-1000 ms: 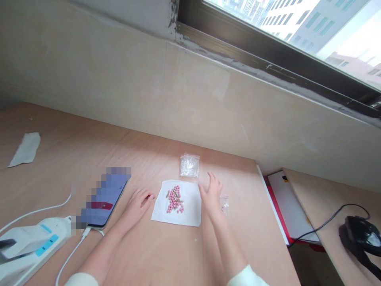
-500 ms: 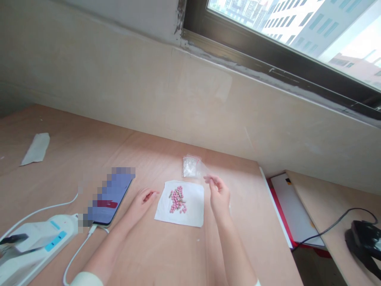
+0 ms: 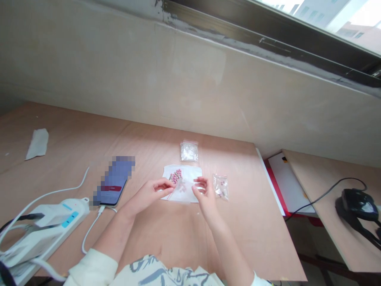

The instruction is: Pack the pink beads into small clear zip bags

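Many pink tablets (image 3: pixel 176 176) just beside left fingers (image 3: pixel 163 184)

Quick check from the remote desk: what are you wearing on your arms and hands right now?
The left hand and right hand are bare, with no gloves. The forearms end in cream-white cuffed sleeves: left sleeve, right sleeve. The front of the top is white with blue-grey brushstroke markings.
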